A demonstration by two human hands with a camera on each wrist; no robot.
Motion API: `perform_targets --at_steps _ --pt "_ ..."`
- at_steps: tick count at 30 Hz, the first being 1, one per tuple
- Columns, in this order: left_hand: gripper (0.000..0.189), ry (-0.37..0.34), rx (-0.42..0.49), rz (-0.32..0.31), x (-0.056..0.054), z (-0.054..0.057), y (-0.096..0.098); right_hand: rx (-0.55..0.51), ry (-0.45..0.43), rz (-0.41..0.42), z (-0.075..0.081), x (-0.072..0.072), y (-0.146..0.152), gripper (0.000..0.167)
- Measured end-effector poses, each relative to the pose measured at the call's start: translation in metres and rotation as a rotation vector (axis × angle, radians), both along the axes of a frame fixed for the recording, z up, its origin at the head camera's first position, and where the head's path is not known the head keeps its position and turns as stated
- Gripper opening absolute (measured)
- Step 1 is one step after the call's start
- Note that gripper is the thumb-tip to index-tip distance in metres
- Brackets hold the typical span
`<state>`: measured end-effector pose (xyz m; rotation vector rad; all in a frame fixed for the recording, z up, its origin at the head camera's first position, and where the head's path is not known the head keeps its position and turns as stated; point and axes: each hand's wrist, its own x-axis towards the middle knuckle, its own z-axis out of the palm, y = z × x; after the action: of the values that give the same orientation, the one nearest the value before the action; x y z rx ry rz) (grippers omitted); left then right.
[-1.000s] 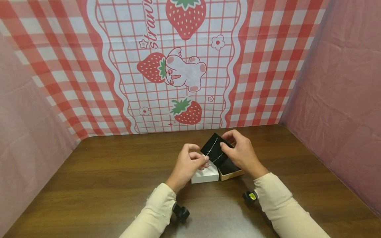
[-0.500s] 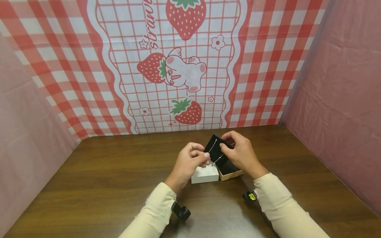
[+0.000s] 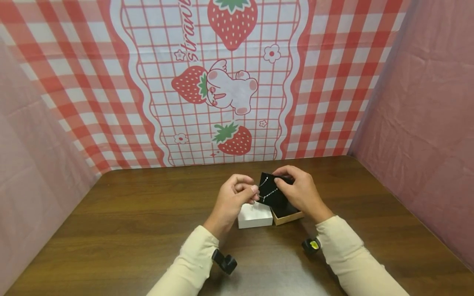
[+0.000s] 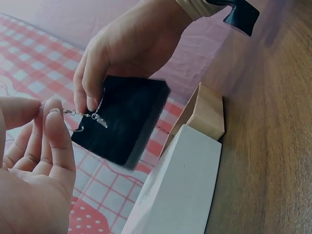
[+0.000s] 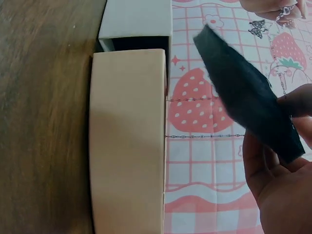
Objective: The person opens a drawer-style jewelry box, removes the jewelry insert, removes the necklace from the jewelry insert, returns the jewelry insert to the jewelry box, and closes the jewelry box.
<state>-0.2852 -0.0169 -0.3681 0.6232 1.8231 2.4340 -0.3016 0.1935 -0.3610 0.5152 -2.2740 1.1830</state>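
Note:
My left hand point(image 3: 230, 201) pinches one end of a fine silver chain point(image 4: 73, 112) between thumb and forefinger. My right hand point(image 3: 300, 190) grips a black jewellery pad point(image 3: 273, 200) by its edge, tilted above the boxes. Across the pad's face runs the chain, and a small charm point(image 4: 101, 121) dangles near the pinched end. A dark butterfly charm point(image 5: 258, 29) hangs close to the left fingers in the right wrist view. Two strands point(image 5: 204, 136) stretch from behind the pad toward the tan box point(image 3: 288, 217); where they end is hidden.
A white box part point(image 3: 255, 218) sits on the brown wooden table point(image 3: 140, 230), beside the tan box. A strawberry-print cloth point(image 3: 229, 82) hangs behind the table, with pink cloth point(image 3: 418, 123) on both sides. A black camera point(image 3: 225, 262) is strapped to the left wrist.
The pad has turned and come slightly lower, and its chain now lies at a different slant. My left hand has shifted a little up and left; the boxes stay put.

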Motion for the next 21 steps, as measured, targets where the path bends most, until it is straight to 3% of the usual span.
perform_targets --at_steps 13,21 --pt "0.022 0.015 0.070 0.032 -0.0023 0.0044 -0.0040 0.004 -0.053 0.054 0.0006 -0.0023 0.0025 0.014" --pt "0.019 -0.012 0.135 0.068 -0.0040 0.0071 -0.0062 0.004 -0.110 0.123 0.0008 -0.0010 0.0018 0.017"
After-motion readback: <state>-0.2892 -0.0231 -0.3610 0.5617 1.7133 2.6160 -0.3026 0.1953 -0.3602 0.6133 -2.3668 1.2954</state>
